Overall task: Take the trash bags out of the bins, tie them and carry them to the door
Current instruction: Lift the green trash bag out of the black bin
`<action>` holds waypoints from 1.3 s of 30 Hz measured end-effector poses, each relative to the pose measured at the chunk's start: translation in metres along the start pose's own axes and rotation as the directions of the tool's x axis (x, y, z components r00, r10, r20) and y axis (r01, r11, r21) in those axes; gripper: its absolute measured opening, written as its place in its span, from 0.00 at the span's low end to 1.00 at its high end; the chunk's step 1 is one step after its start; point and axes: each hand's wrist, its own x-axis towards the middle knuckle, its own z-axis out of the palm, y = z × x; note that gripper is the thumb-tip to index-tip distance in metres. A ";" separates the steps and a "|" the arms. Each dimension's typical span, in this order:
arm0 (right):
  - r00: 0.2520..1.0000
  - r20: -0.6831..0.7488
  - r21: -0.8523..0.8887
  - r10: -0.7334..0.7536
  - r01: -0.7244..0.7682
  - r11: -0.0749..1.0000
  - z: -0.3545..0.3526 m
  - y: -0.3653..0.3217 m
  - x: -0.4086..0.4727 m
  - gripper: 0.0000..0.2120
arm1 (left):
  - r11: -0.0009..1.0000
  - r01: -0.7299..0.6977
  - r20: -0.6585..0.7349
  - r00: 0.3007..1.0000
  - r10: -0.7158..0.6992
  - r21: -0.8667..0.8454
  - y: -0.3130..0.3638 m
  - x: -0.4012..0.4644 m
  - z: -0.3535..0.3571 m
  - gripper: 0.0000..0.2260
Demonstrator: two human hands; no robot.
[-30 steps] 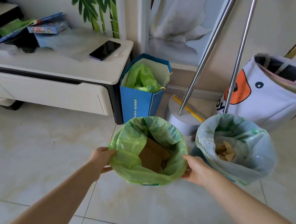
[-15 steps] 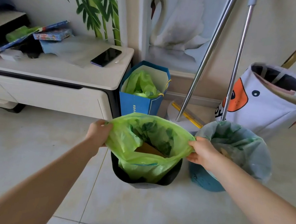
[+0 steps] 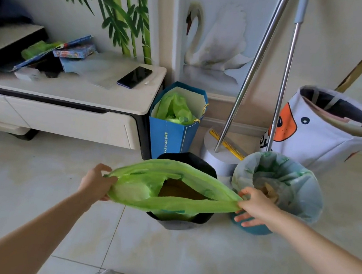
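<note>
The left hand point(image 3: 97, 182) and right hand point(image 3: 256, 207) are each pinching an end of the green bag point(image 3: 143, 191) rim, stretching it between them above the black bin point(image 3: 183, 223) (bag bottom sitting inside). A second lined bin point(image 3: 301, 196) is standing just beyond the right hand.

A phone point(image 3: 134, 77) lies on the cabinet point(image 3: 70, 96), a blue paper bag point(image 3: 171, 133) stands beside it, and two metal poles point(image 3: 257, 62) lean near a duck-print basket point(image 3: 322, 137).

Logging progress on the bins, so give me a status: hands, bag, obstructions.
Left hand and right hand each grip the green bag rim. Bag partly out of black bin. Second lined bin close right.
</note>
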 end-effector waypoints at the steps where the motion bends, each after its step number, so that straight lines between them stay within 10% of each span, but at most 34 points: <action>1: 1.000 0.016 0.033 0.000 -0.001 0.999 0.001 -0.002 -0.001 0.08 | 0.999 0.022 0.054 0.998 -0.024 0.037 0.000 -0.001 0.002 0.10; 17: 0.928 -0.300 0.357 -0.221 0.324 0.876 -0.040 -0.128 -0.008 0.06 | 0.909 -0.252 -0.030 0.966 0.257 -0.332 0.155 -0.014 -0.032 0.09; 39: 0.630 -0.622 0.175 -0.465 0.690 0.702 -0.114 -0.162 -0.192 0.06 | 0.755 -0.415 -0.210 0.909 0.359 -0.507 0.197 -0.159 -0.144 0.04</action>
